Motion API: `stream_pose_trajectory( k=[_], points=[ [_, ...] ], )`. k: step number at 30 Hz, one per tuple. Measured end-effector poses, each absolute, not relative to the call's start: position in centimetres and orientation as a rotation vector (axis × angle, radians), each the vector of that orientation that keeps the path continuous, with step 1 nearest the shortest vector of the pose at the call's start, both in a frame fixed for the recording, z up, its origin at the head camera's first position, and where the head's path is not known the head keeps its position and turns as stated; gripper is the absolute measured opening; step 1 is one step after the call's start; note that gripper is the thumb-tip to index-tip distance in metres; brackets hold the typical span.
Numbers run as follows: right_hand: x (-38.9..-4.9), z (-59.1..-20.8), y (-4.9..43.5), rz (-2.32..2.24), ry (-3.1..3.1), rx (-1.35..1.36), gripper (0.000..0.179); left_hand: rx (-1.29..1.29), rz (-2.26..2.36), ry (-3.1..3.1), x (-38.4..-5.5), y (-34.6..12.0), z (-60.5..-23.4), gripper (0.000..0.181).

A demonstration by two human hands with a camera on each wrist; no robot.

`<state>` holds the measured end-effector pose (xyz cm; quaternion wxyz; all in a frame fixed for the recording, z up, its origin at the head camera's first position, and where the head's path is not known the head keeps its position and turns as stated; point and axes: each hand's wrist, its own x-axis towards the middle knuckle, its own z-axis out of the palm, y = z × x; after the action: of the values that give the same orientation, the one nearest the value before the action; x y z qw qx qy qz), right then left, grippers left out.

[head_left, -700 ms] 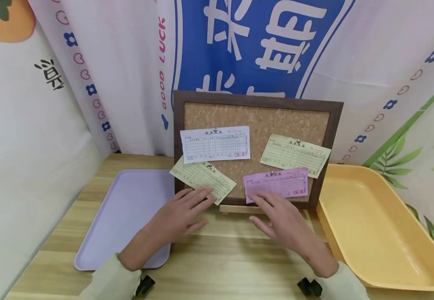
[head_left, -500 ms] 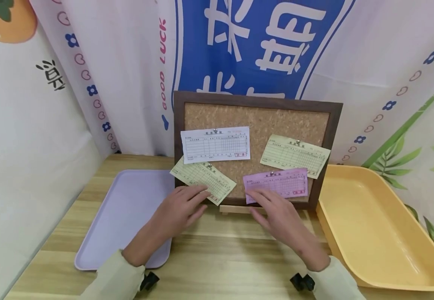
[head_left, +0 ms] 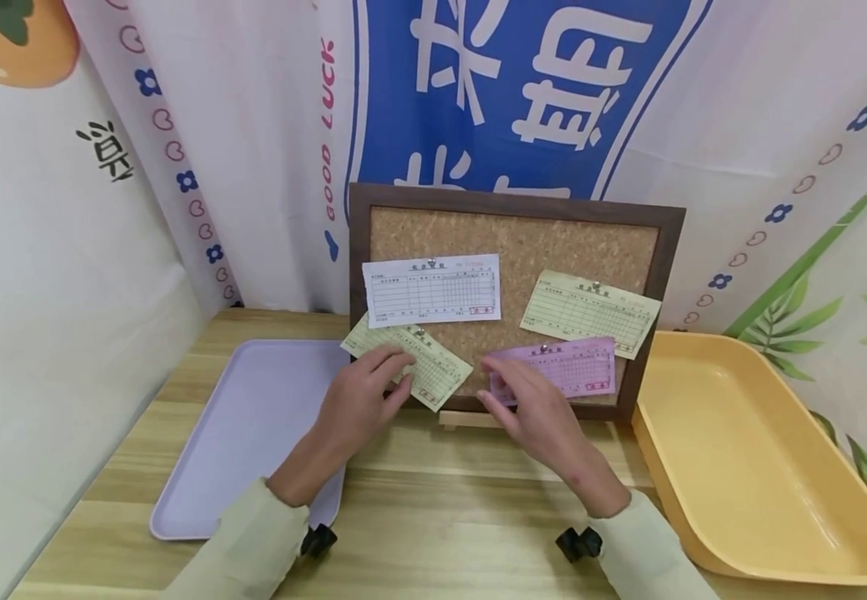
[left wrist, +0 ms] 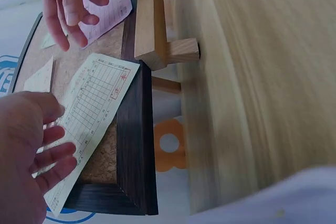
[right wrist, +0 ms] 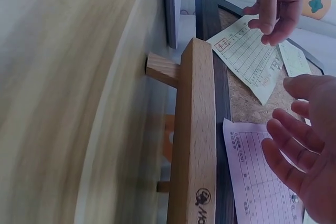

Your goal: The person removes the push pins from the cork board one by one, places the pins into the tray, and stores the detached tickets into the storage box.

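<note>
A framed cork board (head_left: 516, 237) carries paper slips fixed with pushpins: a white receipt slip (head_left: 433, 292) upper left, a tilted green receipt slip (head_left: 439, 377) under its lower edge, another green slip (head_left: 591, 312) at right, and a pink slip (head_left: 579, 367) below that one. My left hand (head_left: 358, 400) hovers before the lower-left green slip, fingers loosely bent, nothing in them. In front of the pink slip's left end is my right hand (head_left: 542, 408), also with relaxed fingers and holding nothing. In the right wrist view, that hand's fingers (right wrist: 286, 132) overlap the pink slip.
The board leans on a wooden easel (right wrist: 194, 129) standing on the wood-grain table (head_left: 463, 517). A flat lilac tray (head_left: 246, 433) lies at left, and a deep yellow tray (head_left: 764, 450) at right. A printed curtain (head_left: 268, 167) hangs close behind the board.
Both hands have risen a little along the board, with the forearms drawn inward. The fingers have bent more. The slips stay where they were.
</note>
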<state>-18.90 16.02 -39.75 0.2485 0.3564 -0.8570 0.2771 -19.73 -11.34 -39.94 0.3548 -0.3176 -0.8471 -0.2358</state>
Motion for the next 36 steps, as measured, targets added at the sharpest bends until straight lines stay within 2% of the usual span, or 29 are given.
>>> stream_pose_trajectory(
  k=[19,36],
  points=[
    [-20.5,-39.6,14.0,0.901,-2.352,0.959,0.041,-0.563,-0.658,-2.176,-21.2,-9.6,-39.7,0.022],
    [-20.3,-39.4,12.7,0.884,-2.453,0.818,0.033,-0.495,-0.738,-2.142,-22.1,-8.8,-39.6,0.019]
  ],
)
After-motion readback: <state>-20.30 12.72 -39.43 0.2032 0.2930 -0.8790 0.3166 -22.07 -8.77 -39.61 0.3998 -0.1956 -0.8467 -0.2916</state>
